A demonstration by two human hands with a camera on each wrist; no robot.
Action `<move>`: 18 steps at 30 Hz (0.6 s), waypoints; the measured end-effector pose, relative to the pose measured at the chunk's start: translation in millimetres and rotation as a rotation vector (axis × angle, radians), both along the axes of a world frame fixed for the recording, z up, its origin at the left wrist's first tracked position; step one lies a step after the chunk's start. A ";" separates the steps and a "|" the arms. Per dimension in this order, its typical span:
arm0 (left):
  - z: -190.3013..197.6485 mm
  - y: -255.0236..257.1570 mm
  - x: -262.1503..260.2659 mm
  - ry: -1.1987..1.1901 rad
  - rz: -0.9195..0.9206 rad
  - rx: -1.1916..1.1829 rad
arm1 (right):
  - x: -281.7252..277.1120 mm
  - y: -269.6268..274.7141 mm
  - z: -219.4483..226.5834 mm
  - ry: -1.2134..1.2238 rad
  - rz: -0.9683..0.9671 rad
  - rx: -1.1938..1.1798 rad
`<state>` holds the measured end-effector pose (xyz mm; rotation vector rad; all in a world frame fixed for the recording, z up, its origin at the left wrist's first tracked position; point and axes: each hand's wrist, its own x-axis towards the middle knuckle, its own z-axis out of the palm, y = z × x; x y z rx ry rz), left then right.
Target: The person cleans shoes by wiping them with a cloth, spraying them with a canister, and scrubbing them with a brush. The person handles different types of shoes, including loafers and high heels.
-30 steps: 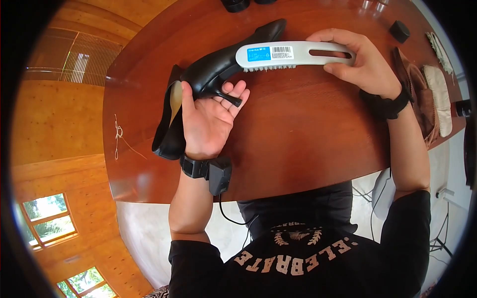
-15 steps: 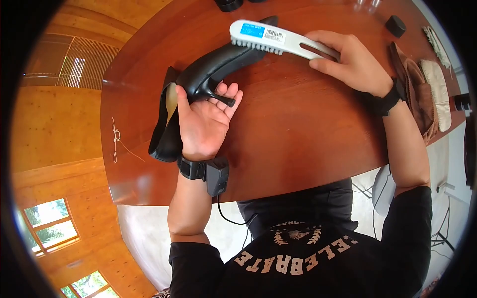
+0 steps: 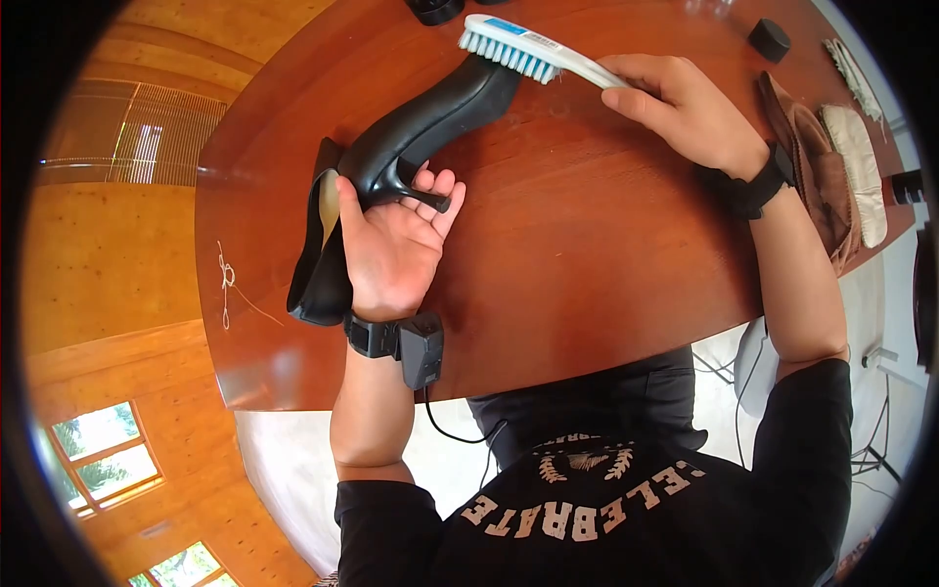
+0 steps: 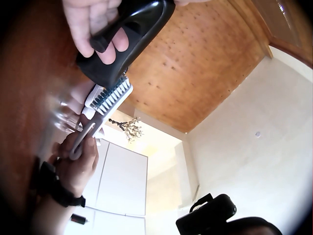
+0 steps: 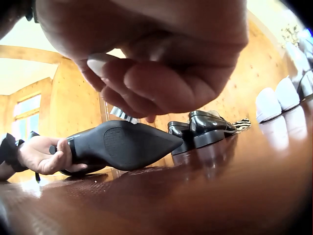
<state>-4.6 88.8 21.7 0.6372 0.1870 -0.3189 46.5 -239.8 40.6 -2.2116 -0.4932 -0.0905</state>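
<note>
Head view: left hand (image 3: 396,249) nearest, palm up, fingers bent round the heel of a black heeled shoe (image 3: 421,132) over the wooden table (image 3: 587,264). Past heel, right hand (image 3: 685,115) grips white brush (image 3: 518,37), bristles at toe; contact uncertain. Right wrist view, beyond toe: black loafers (image 5: 208,129).

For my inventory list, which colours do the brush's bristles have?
The bristles are white and blue; the head view shows this best.

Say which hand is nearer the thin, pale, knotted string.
Left. The left hand, holding the black, pointed-toe, high-heeled shoe, is right of the string in the head view; the right hand, gripping the white plastic brush, is much farther right.
</note>
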 end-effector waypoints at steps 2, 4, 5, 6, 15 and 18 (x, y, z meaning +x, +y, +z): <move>1.1 -0.6 -0.2 0.011 0.006 0.014 | 1.5 -2.9 0.6 0.030 -0.040 -0.064; 2.4 -1.7 -0.9 0.002 0.003 0.029 | 5.8 -9.1 3.3 0.083 -0.111 -0.180; 3.1 -2.3 -1.2 -0.004 0.001 0.037 | 5.9 -9.6 2.8 0.082 -0.128 -0.179; 3.8 -2.9 -1.3 -0.001 0.000 0.042 | 5.9 -9.3 1.8 0.080 -0.145 -0.178; 7.0 -5.8 -1.7 -0.036 -0.040 0.070 | 2.6 -3.8 -1.1 -0.028 -0.106 -0.072; 8.2 -6.6 -2.3 -0.031 -0.036 0.078 | 3.2 -5.0 -2.7 -0.027 -0.108 -0.054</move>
